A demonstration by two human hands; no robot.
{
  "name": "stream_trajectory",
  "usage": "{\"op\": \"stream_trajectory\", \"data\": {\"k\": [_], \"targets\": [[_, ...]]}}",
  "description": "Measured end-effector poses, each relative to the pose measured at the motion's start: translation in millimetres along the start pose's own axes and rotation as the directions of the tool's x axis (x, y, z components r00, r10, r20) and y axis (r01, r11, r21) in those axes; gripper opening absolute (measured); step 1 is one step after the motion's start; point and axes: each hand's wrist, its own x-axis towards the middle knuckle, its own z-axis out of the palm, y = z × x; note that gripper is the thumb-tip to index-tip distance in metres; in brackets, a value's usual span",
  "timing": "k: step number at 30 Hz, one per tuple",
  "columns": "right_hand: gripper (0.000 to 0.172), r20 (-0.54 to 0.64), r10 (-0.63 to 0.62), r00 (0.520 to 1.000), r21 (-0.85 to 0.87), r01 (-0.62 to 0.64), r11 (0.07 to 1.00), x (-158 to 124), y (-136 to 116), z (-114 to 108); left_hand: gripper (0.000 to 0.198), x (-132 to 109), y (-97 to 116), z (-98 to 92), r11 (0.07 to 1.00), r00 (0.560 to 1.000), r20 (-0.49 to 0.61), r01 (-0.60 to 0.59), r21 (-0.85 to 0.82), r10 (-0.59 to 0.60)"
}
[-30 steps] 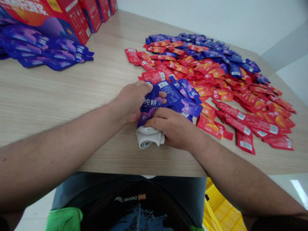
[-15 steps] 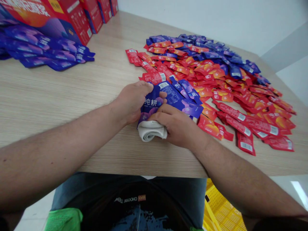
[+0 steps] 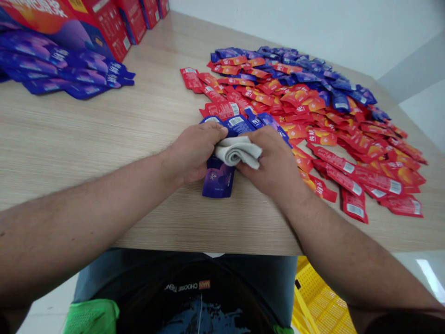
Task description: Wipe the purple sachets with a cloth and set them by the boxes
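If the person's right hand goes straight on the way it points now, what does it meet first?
The right hand meets the folded white cloth first, and it is touching this cloth. Past the cloth, the line seems to reach the left hand, but the depth is unclear from this view.

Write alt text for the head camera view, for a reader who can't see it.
A right hand holds a folded white cloth on a purple-blue sachet gripped by the left hand, on a wood-grain table. A large spread of red and blue sachets lies to the right; more blue sachets and red boxes sit far left.
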Motion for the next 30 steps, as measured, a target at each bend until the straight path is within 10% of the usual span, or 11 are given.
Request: {"op": "stream_trajectory", "data": {"k": [24,30], "targets": [[0.016,0.140,-0.052,0.989,0.126,0.034,0.991,-2.2,-7.1,3.2,0.015,0.7,1.8,0.9,1.000,0.997,-0.074,-0.010,0.014,0.011],[0.018,0.408,-0.178,0.895,0.235,0.085,0.968,-6.1,-17.6,5.9,0.011,-0.2,7.0,4.0,0.995,0.998,-0.036,0.042,-0.092,-0.046]]}}
